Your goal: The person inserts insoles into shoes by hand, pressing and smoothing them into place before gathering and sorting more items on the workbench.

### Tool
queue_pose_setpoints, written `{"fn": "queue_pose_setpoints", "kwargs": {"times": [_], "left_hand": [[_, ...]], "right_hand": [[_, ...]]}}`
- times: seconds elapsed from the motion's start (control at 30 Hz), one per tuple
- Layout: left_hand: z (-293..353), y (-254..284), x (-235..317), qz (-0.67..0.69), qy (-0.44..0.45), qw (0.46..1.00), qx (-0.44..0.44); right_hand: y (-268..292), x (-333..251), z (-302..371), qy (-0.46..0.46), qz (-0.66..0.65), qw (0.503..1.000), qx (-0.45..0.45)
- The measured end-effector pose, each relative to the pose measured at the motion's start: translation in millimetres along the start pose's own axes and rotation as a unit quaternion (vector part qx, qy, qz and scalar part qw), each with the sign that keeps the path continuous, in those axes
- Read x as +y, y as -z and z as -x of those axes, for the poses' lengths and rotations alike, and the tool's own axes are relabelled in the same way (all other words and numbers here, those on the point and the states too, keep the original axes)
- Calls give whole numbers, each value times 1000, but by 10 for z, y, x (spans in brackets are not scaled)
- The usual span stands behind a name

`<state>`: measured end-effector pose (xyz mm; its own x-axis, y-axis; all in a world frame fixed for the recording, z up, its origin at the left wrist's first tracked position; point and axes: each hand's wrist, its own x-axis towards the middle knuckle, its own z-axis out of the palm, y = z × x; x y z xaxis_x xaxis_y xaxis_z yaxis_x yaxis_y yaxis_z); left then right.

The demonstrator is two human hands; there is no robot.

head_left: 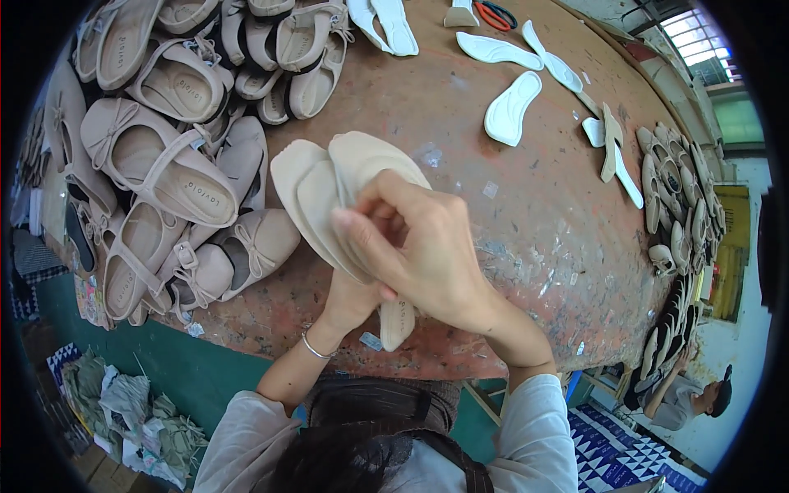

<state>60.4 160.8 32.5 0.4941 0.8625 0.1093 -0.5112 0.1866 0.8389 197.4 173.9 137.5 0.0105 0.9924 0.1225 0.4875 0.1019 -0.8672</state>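
Observation:
Over the table's near side I hold a pair of beige insoles (304, 185), their broad ends fanned apart and pointing away from me. My left hand (352, 296) grips them from below, mostly covered by the insoles and my other hand. A narrow heel end (398, 327) with small print sticks out beneath my hands. Across the top, my right hand (427, 246) has its fingers curled and its thumb against the insoles, near the gap between the two. Whether it pinches a thin layer there is hidden. Left of my hands lies a beige strapped shoe (185, 177).
Beige shoes with bows (316, 45) are heaped on the table's left. White insoles (514, 107) and red-handled scissors (496, 15) lie at the far side. More shoes (678, 193) line the right edge, with another person (690, 398) beyond. Cloth bags (136, 411) sit at lower left.

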Motion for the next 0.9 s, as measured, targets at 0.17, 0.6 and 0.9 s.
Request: {"fn": "queue_pose_setpoints", "kwargs": {"times": [0.17,0.6,0.9], "left_hand": [[92,267,172,145,235,952,130],[255,271,103,294,398,866,71],[228,427,-101,272,240,912,192]], "right_hand": [[121,601,-532,-64,-374,924,-44],[-403,2216,-2585,78,326,925,177],[84,1784,75,-175,-280,922,203]]}}
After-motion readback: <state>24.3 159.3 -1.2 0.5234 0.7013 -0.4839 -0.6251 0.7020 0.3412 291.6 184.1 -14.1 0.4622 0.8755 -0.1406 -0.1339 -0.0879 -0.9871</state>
